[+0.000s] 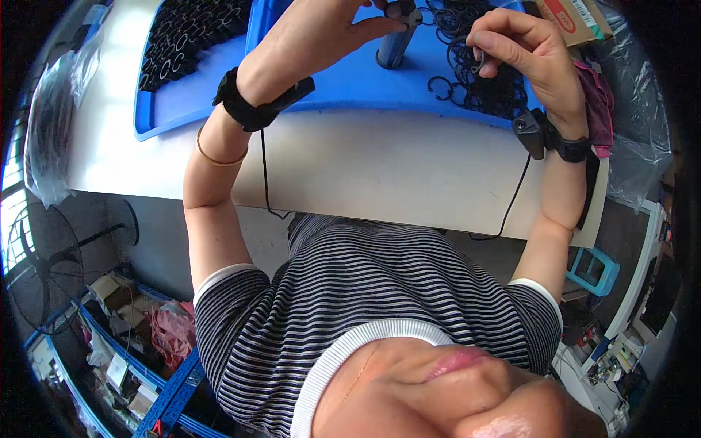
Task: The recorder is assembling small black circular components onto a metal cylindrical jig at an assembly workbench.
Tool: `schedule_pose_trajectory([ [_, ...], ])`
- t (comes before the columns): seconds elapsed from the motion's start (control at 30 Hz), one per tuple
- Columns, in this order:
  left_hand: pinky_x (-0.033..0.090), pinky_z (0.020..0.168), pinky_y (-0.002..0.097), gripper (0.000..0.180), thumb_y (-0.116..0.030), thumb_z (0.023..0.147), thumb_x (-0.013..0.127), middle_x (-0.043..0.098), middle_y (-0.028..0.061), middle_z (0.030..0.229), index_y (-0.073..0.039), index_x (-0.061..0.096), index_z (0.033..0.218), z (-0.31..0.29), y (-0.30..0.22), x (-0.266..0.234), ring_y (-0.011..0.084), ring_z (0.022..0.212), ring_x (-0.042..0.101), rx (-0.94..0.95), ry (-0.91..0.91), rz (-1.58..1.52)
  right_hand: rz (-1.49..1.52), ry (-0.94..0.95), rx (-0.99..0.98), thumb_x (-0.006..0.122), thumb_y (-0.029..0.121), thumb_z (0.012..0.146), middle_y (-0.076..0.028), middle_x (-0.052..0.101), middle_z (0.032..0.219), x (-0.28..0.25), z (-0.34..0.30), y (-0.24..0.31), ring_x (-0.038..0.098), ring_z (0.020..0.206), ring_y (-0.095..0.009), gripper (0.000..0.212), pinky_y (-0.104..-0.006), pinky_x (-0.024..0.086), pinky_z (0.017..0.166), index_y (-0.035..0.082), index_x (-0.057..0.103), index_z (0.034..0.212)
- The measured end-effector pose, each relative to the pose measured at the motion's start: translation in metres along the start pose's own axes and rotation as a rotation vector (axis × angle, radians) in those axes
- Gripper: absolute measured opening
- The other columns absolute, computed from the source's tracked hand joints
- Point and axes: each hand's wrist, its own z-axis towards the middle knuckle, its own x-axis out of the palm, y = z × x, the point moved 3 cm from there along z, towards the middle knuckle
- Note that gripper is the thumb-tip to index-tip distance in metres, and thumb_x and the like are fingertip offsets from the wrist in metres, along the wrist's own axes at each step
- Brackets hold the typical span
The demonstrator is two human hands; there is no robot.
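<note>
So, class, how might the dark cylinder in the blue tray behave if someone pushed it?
The dark cylinder would probably feel stiff, since its sides look straight. Unsupported, it might tip, being taller than wide, though the left hand is at its top. Once over, it could roll, as its side looks rounded.

At 12 o'clock, the tray (343,89) is smooth, faintly glossy blue plastic, and the cylinder (395,50) there looks like satin metal. Toward 1 o'clock, the C-shaped rings (500,89) look like matt black metal; toward 10 o'clock, the clear plastic sheeting (51,135) is glossy and crinkled. The striped shirt (387,281) at 6 o'clock is matt knit cloth, its collar (398,328) ribbed.
</note>
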Motion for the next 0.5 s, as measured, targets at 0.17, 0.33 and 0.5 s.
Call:
schedule_pose_trajectory([
  [0.17, 0.056, 0.094, 0.0404, 0.056, -0.003, 0.084, 0.079, 0.070, 0.0175, 0.124, -0.003, 0.058, 0.136, 0.000, -0.010, -0.001, 0.0319, 0.112, 0.069, -0.036, 0.019, 0.027, 0.104, -0.136, 0.131, 0.076, 0.008, 0.094, -0.005, 0.073, 0.087, 0.007, -0.003, 0.007, 0.069, 0.071, -0.010, 0.013, -0.0229, 0.057, 0.065, -0.002, 0.072, 0.101],
  [0.33, 0.055, 0.095, 0.0423, 0.061, -0.008, 0.080, 0.084, 0.068, 0.0181, 0.124, -0.005, 0.059, 0.136, -0.001, -0.011, -0.007, 0.0339, 0.112, 0.067, -0.024, -0.012, 0.142, 0.132, -0.151, 0.075, 0.076, 0.008, 0.093, -0.005, 0.073, 0.085, 0.009, -0.001, 0.009, 0.069, 0.070, -0.010, 0.012, -0.0231, 0.058, 0.065, -0.002, 0.073, 0.100],
  [0.5, 0.057, 0.087, 0.0340, 0.044, -0.001, 0.084, 0.079, 0.072, 0.0129, 0.108, 0.000, 0.063, 0.125, -0.010, -0.025, -0.021, 0.0226, 0.099, 0.070, -0.045, -0.120, 0.110, 0.153, -0.113, 0.063, 0.075, 0.005, 0.093, -0.006, 0.072, 0.092, 0.008, 0.000, 0.010, 0.069, 0.076, -0.010, 0.018, -0.0234, 0.059, 0.069, -0.002, 0.069, 0.108],
])
